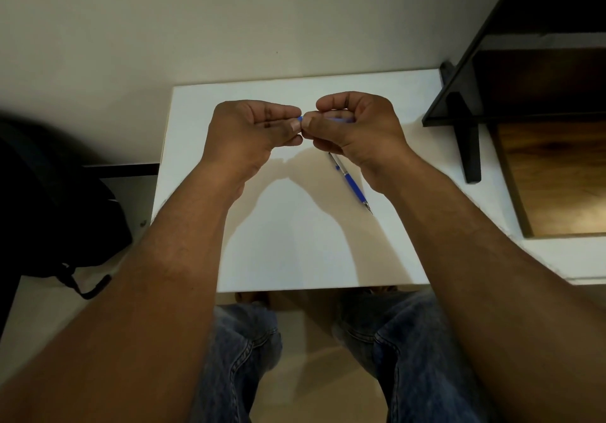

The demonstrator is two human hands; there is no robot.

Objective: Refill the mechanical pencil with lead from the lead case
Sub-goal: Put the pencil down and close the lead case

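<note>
Both my hands are raised over the white table (295,242), fingertips meeting in the middle. My right hand (357,127) is closed around a small blue lead case (337,120), mostly hidden by the fingers. My left hand (252,131) pinches the case's left end, where a bit of blue (300,117) shows between thumb and forefinger. The blue and silver mechanical pencil (351,183) lies on the table below my right hand, its tip pointing toward the near right. Neither hand touches it.
A black frame with a wooden shelf (541,127) stands at the table's right. A dark bag (49,209) sits on the floor at the left. A pale wall runs behind the table's far edge. My knees in jeans show under the near edge.
</note>
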